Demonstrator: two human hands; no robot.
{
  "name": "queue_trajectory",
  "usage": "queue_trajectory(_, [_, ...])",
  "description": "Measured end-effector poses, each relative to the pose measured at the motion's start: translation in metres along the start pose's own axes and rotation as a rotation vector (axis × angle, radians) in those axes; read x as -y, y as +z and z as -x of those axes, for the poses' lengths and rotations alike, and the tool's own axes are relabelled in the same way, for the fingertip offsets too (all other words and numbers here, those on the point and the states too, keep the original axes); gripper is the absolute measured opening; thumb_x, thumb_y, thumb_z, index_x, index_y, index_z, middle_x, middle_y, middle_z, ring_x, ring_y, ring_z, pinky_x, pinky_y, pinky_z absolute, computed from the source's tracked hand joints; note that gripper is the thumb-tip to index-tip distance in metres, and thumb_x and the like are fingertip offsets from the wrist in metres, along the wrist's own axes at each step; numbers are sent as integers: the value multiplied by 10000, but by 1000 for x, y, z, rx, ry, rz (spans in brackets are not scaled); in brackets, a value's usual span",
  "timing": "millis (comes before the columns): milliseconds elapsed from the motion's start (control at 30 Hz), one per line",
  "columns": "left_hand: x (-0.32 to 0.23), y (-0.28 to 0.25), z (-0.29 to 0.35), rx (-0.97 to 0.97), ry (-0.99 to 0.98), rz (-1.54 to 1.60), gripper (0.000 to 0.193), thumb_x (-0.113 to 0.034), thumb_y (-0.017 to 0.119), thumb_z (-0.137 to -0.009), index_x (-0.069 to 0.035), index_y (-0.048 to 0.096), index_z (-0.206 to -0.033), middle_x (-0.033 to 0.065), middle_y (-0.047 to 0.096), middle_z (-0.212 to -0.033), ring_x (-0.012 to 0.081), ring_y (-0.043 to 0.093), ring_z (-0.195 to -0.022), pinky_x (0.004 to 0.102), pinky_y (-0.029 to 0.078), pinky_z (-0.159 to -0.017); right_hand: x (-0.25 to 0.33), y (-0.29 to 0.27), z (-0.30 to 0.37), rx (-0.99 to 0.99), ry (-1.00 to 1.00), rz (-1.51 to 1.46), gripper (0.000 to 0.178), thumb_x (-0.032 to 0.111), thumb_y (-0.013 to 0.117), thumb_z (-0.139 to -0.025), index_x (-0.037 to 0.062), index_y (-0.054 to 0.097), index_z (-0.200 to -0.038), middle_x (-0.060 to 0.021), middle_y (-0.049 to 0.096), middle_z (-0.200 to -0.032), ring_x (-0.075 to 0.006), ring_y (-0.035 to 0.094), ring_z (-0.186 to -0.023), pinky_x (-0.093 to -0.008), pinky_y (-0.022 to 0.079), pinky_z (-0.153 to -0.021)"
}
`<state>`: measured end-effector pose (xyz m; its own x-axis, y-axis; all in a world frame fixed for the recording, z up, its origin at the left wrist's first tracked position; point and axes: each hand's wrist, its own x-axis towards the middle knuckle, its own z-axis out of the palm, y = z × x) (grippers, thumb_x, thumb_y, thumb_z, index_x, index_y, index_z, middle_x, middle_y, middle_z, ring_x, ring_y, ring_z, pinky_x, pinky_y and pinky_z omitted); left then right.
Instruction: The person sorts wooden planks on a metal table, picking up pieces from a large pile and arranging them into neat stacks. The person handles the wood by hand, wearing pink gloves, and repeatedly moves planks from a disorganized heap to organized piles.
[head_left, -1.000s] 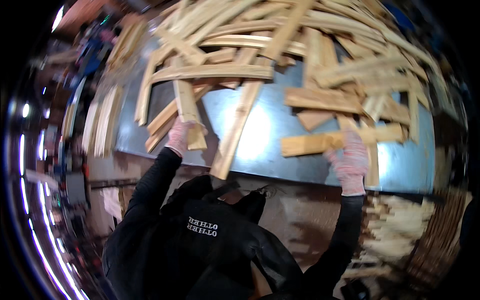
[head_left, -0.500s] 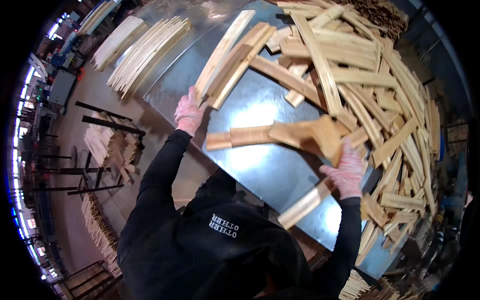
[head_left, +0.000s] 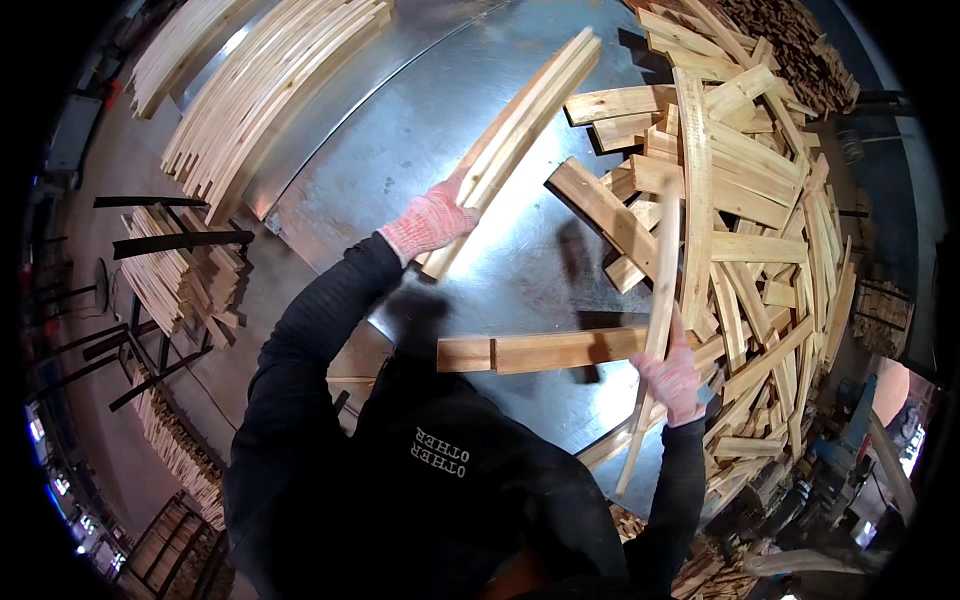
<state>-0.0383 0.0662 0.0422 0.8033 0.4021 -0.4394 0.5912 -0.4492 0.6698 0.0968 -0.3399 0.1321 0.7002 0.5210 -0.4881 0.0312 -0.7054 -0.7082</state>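
My left hand [head_left: 432, 222], in a pink-and-white knit glove, is closed around the left side of a small bundle of pale wooden boards [head_left: 525, 130] lying side by side on the metal table. In my gloved right hand [head_left: 670, 382] is a long thin wooden slat [head_left: 660, 290], held tilted, its narrow edge showing. Beneath that slat, a brown board [head_left: 560, 351] lies crosswise along the table's near side. Another board [head_left: 605, 446] lies partly hidden behind the slat's lower end.
A heap of loose boards [head_left: 750, 180] covers the table's right side. The metal tabletop [head_left: 390, 150] shows between heap and bundle. At the far left stand neat stacks of slats [head_left: 270, 90]. A black metal rack [head_left: 180, 243] with more wood stands left of the table.
My left hand has shifted from the near end onto the side of the bundle, whose boards now lie closer together. My right hand has raised a slat and turned it on edge.
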Motion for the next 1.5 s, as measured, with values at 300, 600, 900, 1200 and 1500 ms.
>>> queue_trajectory(300, [-15,32,-44,-213,-200,-501,1016,-377,783,-787,-196,182,-1586,229,516,-1314,410,553,-1186,533,471,-956,49,96,-59,262,-45,-1354,755,345,853,-741,-13,489,-1298,-166,611,-1133,-350,635,-1081,-480,531,-980])
queue_trajectory(600, [32,22,59,387,-55,1257,847,-414,818,-782,-19,443,-1431,155,648,-1142,249,668,-1001,389,577,-853,44,133,-79,310,-125,-1194,679,242,761,-825,-22,454,-1369,-175,636,-1113,-299,662,-1001,-394,562,-881])
queue_trajectory(900, [75,6,102,131,-115,13,1077,-516,818,-721,-52,301,-1544,253,559,-1309,377,565,-1212,414,467,-1030,116,240,-137,164,88,262,930,640,345,-975,-113,245,-1510,-334,617,-1236,-443,594,-1185,-469,455,-1019])
queue_trajectory(1200, [63,34,88,-126,-22,-272,1097,-342,784,-726,7,151,-1551,265,535,-1246,412,554,-1166,464,464,-997,58,183,-40,126,-628,717,1004,473,822,-698,93,348,-1497,-252,506,-1371,-389,483,-1295,-527,341,-1108])
queue_trajectory(1500, [122,-55,66,-243,170,-391,806,-252,687,-774,-15,376,-1479,224,620,-1177,418,632,-1031,499,522,-887,-10,152,-32,32,-713,1018,853,219,754,-671,20,411,-1426,-171,612,-990,-391,603,-1000,-487,449,-1017])
